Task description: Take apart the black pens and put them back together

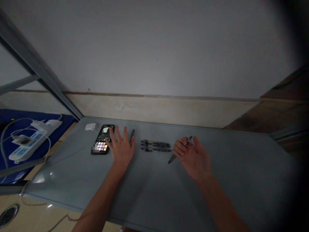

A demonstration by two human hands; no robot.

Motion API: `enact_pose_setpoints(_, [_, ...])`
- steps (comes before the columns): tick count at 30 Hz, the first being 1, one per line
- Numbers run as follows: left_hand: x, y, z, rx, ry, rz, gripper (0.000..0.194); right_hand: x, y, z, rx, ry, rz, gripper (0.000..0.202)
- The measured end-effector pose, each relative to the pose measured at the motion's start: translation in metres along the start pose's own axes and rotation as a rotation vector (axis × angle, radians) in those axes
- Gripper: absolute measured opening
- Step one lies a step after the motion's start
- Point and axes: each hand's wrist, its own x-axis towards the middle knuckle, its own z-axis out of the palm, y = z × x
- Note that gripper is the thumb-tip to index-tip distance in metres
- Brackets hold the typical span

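My left hand (121,146) lies flat on the grey table (154,180), fingers spread, between a lit phone (103,139) and a dark pen (131,135) beside its thumb. It holds nothing. My right hand (193,156) is palm up and its fingers curl round a dark pen (180,150) that points down to the left, tip near the table. Between the two hands several dark pens (156,146) lie side by side on the table.
A white earbud case (90,127) sits left of the phone. Off the table's left edge, white power strips (29,141) with cables lie on a blue surface. A metal frame bar (41,74) slants at the left. A wall stands behind.
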Motion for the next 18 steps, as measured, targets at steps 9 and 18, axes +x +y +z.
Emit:
enact_pose_setpoints(9, [0.001, 0.002, 0.005, -0.110, 0.001, 0.147, 0.048, 0.000, 0.000, -0.001, 0.041, -0.006, -0.016, 0.041])
enact_pose_setpoints(18, [-0.002, 0.001, 0.013, -0.089, -0.043, 0.119, 0.048, 0.000, -0.002, 0.000, 0.032, 0.003, -0.061, 0.039])
